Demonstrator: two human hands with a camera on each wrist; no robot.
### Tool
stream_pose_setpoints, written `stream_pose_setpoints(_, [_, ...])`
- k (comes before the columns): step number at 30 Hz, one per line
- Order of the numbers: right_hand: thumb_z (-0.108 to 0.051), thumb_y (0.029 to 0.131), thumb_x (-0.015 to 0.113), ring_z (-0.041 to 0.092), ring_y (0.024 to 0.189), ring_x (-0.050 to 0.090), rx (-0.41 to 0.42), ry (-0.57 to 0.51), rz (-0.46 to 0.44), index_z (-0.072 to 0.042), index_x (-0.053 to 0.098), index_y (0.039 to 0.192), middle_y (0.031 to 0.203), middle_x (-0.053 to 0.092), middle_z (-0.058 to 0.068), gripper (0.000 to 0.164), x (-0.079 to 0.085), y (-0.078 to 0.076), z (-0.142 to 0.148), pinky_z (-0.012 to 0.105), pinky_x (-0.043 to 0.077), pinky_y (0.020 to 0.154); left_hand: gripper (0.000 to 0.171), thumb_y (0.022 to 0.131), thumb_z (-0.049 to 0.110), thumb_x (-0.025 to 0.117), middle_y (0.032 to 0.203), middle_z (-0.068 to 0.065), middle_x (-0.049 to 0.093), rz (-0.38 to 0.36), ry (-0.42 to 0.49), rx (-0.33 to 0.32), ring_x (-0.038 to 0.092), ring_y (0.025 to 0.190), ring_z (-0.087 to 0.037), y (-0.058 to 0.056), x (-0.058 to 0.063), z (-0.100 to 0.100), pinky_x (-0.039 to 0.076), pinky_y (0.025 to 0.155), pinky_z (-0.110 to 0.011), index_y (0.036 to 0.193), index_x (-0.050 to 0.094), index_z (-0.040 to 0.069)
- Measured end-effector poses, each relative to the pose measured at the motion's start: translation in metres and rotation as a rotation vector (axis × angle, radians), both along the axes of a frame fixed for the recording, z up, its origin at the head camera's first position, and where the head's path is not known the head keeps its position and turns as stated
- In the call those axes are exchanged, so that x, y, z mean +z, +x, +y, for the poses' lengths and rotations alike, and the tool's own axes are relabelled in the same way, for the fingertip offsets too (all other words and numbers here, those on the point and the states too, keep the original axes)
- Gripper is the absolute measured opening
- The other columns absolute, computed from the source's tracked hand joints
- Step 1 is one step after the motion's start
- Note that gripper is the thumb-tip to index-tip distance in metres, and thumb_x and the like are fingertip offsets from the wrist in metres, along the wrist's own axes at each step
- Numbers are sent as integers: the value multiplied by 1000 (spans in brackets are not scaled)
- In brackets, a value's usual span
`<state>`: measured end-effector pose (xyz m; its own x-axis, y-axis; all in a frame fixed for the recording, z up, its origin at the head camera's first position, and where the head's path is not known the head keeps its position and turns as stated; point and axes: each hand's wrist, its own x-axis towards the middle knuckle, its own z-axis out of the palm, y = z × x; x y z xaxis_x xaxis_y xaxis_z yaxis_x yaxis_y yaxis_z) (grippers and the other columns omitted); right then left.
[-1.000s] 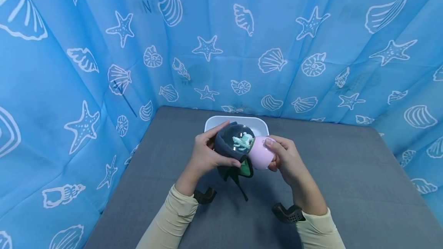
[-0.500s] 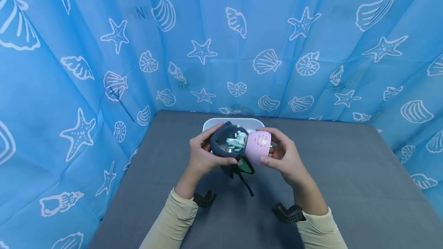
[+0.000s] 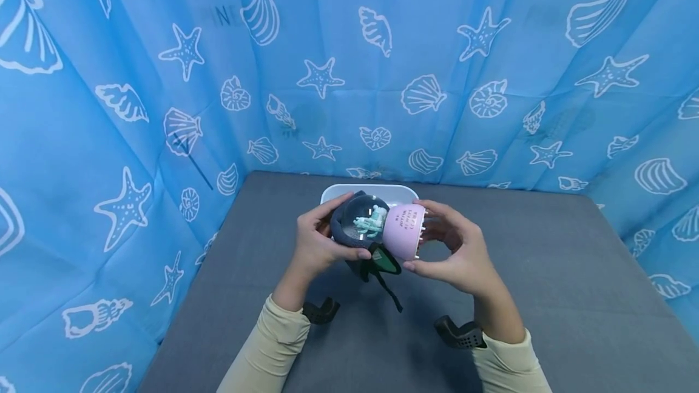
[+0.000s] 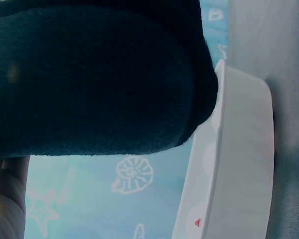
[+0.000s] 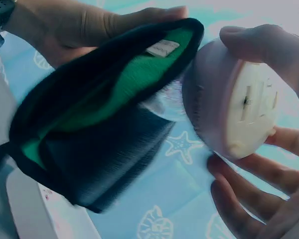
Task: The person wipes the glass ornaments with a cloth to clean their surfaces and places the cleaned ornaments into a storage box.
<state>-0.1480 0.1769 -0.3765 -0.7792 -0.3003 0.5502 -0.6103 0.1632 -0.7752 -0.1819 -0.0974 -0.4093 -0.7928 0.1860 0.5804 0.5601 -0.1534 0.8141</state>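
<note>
A snow globe (image 3: 403,230) lies on its side above the table, its glass ball to the left and its pink lettered base to the right. Inside the ball is a pale mint figure. My left hand (image 3: 317,246) holds the ball through a dark fuzzy cloth pouch (image 5: 104,159) with a green lining, a white label and a hanging cord. That pouch (image 4: 99,84) fills much of the left wrist view. Thumb and fingers of my right hand (image 3: 461,248) grip the base's rim. In the right wrist view, the globe's cream underside (image 5: 254,109) shows a small switch.
Behind the hands, a white tray (image 3: 406,193) stands on the grey cloth-covered table (image 3: 546,272). A blue curtain (image 3: 349,102) with white shells and starfish hangs at the back and sides.
The globe has rotated, bringing the base's lettering and underside edge into view. My right thumb has shifted from the base's top to its near rim. The globe has moved slightly left.
</note>
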Motion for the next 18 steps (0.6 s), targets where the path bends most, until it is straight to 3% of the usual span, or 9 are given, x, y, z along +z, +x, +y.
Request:
stream_pose_setpoints(5, [15,54,97,15,122,65,-29,8,75,2,61,144,138,62,12,98,-1,-1,2,20,60,95,98,67,49,98,138,-27,66,-14,-7,-13,72,121,-15,-1,-1,1,62,99,-32,146,63,2])
stream_pose_setpoints(11, [22,56,91,17,130,64,15,-52,117,7,50,151,146,60,13,105,-1,-1,-2,23,59,100,99,68,50,97,138,-28,66,-3,2,19,72,122,-17,-1,-1,1,62,99,-31,146,62,1])
stream_pose_setpoints(18, [22,57,92,18,135,59,15,12,175,7,54,148,146,56,23,99,4,2,-6,22,58,102,100,65,52,98,138,-25,67,-33,-10,58,71,122,-17,-1,1,1,62,99,-31,146,63,4])
